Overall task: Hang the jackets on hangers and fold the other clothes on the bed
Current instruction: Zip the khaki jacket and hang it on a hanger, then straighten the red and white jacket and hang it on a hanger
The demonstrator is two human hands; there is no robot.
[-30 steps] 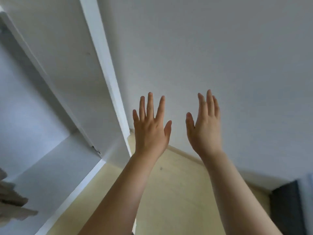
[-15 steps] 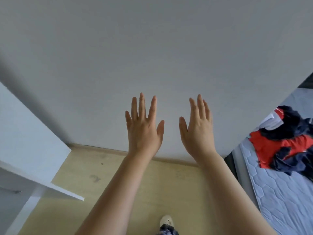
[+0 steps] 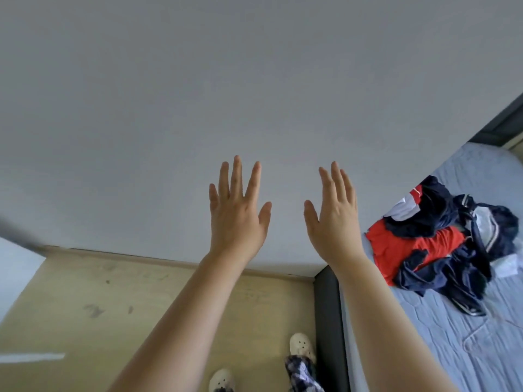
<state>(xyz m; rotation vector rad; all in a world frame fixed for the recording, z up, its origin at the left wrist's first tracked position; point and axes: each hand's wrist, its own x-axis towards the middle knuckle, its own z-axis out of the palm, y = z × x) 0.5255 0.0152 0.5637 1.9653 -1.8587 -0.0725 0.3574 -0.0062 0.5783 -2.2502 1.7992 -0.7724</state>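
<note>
Fingers (image 3: 236,178) straight: L hand (image 3: 236,222), R hand (image 3: 336,222)

Home bedroom: bed (image 3: 441,349) by wall, clothes pile (image 3: 441,244) on it.

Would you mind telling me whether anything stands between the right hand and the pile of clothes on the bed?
Nothing visible does. The right hand is open and empty in front of the wall, and the pile of clothes lies on the mattress to its right, with only bare mattress between them.
</note>
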